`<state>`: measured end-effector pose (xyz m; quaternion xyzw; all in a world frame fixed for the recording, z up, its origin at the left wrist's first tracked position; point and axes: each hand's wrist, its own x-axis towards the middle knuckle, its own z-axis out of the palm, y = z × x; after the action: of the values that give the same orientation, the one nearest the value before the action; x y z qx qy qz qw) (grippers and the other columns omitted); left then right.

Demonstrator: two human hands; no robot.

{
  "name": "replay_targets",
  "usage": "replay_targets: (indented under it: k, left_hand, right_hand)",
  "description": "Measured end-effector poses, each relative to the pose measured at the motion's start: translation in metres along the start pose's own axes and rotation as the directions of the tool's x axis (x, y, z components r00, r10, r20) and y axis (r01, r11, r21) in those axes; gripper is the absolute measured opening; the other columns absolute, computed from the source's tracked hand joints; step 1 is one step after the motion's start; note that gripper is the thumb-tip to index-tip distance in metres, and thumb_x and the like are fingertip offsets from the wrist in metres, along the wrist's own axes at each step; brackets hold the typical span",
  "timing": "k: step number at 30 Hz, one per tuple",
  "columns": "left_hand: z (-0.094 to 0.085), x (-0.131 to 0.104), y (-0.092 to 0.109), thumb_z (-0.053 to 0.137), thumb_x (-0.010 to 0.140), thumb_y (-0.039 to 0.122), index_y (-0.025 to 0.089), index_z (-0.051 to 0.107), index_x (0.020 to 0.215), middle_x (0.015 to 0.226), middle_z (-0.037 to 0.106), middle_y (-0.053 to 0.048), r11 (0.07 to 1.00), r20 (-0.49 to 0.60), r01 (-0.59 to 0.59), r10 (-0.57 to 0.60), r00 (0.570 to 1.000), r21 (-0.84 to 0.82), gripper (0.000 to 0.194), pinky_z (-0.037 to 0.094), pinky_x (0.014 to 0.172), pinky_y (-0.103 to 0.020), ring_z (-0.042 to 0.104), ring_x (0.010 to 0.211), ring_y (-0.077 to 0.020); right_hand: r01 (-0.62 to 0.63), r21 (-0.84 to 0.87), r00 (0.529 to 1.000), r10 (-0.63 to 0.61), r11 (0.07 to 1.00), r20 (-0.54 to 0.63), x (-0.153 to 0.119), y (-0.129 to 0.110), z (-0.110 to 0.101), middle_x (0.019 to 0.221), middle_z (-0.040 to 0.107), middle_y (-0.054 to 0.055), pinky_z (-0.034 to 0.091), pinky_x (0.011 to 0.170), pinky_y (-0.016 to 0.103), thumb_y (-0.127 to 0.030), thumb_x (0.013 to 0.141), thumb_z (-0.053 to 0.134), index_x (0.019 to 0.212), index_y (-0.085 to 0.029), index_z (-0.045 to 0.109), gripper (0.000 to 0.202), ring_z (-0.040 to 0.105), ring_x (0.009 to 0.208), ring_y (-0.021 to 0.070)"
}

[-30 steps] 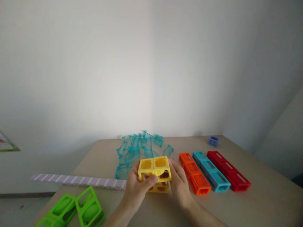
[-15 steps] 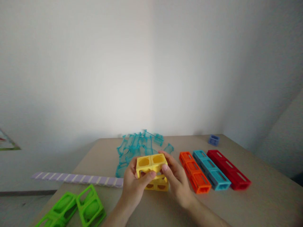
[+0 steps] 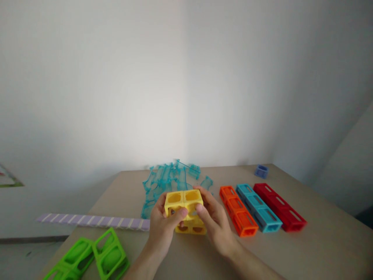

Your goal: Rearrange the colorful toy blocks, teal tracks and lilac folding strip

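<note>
A yellow block piece [image 3: 183, 196], made of two open-sided cubes side by side, is gripped at its ends by both hands. My left hand [image 3: 163, 224] wraps its left end, thumb across the front face. My right hand [image 3: 214, 221] closes round the right end, thumb on the front. Just beneath and behind the held piece is another yellow piece [image 3: 199, 228] with round openings; whether the two are joined cannot be told. Fingers partly hide both pieces.
Right of my hands lie an orange row [image 3: 238, 210], a light-blue row [image 3: 258, 208] and a red row [image 3: 279, 206]. Clear teal pieces [image 3: 166, 179] lie behind, a purple striped strip [image 3: 96, 221] and green pieces [image 3: 110, 256] left, a blue-violet block [image 3: 261, 171] far right.
The held yellow piece has shifted slightly left and looks lower against the yellow piece beneath. My left thumb has moved up its front face. The view has shifted slightly.
</note>
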<state>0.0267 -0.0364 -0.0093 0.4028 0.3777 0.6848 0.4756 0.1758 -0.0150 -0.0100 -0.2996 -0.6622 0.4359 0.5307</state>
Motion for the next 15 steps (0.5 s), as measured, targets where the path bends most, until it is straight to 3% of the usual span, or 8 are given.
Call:
replay_targets:
  k: [4, 7, 9, 12, 15]
  left_hand:
    - [-0.001, 0.004, 0.003, 0.077, 0.067, 0.032, 0.017, 0.058, 0.089, 0.076, 0.063, -0.001, 0.988, -0.094, -0.021, 0.006, 0.996, -0.153, 0.032, 0.045, 0.046, -0.020, 0.058, 0.059, -0.0120]
    - [-0.003, 0.010, 0.005, 0.077, 0.068, 0.031, 0.017, 0.057, 0.088, 0.076, 0.062, 0.001, 0.965, -0.168, -0.051, 0.008, 0.986, -0.258, 0.031, 0.043, 0.043, -0.020, 0.052, 0.052, -0.0080]
    - [-0.004, 0.011, 0.005, 0.076, 0.069, 0.030, 0.017, 0.057, 0.087, 0.076, 0.062, 0.000, 0.961, -0.177, -0.060, 0.012, 0.984, -0.269, 0.030, 0.042, 0.043, -0.020, 0.052, 0.052, -0.0083]
    - [-0.005, 0.011, 0.002, 0.075, 0.070, 0.028, 0.017, 0.058, 0.089, 0.083, 0.063, -0.001, 0.963, -0.158, -0.071, 0.030, 0.987, -0.259, 0.028, 0.043, 0.047, -0.019, 0.059, 0.064, -0.0120]
    - [-0.006, 0.010, 0.000, 0.074, 0.072, 0.027, 0.021, 0.060, 0.099, 0.089, 0.064, -0.002, 0.957, -0.145, -0.072, 0.032, 0.989, -0.281, 0.032, 0.046, 0.055, -0.020, 0.062, 0.074, -0.0138]
  right_hand:
    - [0.070, -0.280, 0.996, -0.083, 0.958, -0.038, 0.002, -0.001, -0.005, 0.108, 0.064, 0.009, 0.045, 0.091, 0.037, -0.040, 0.098, 0.037, 0.128, -0.023, 0.055, 0.039, 0.059, 0.102, 0.0233]
    - [0.113, -0.516, 0.994, -0.093, 0.849, 0.063, 0.005, -0.002, -0.002, 0.109, 0.063, 0.011, 0.043, 0.092, 0.040, -0.038, 0.087, 0.058, 0.123, -0.021, 0.058, 0.040, 0.057, 0.103, 0.0267]
    - [0.125, -0.621, 0.987, -0.035, 0.774, 0.156, 0.006, -0.002, 0.001, 0.105, 0.064, 0.011, 0.044, 0.088, 0.040, -0.036, 0.075, 0.070, 0.113, -0.021, 0.064, 0.041, 0.058, 0.100, 0.0287]
    - [0.091, -0.673, 0.974, 0.075, 0.734, 0.213, 0.006, -0.001, 0.004, 0.093, 0.066, 0.009, 0.046, 0.073, 0.034, -0.034, 0.074, 0.072, 0.095, -0.021, 0.068, 0.025, 0.061, 0.085, 0.0252]
    - [0.034, -0.663, 0.980, 0.107, 0.748, 0.170, 0.006, 0.001, 0.003, 0.089, 0.067, 0.007, 0.043, 0.062, 0.028, -0.035, 0.076, 0.070, 0.091, -0.021, 0.068, 0.021, 0.060, 0.074, 0.0209]
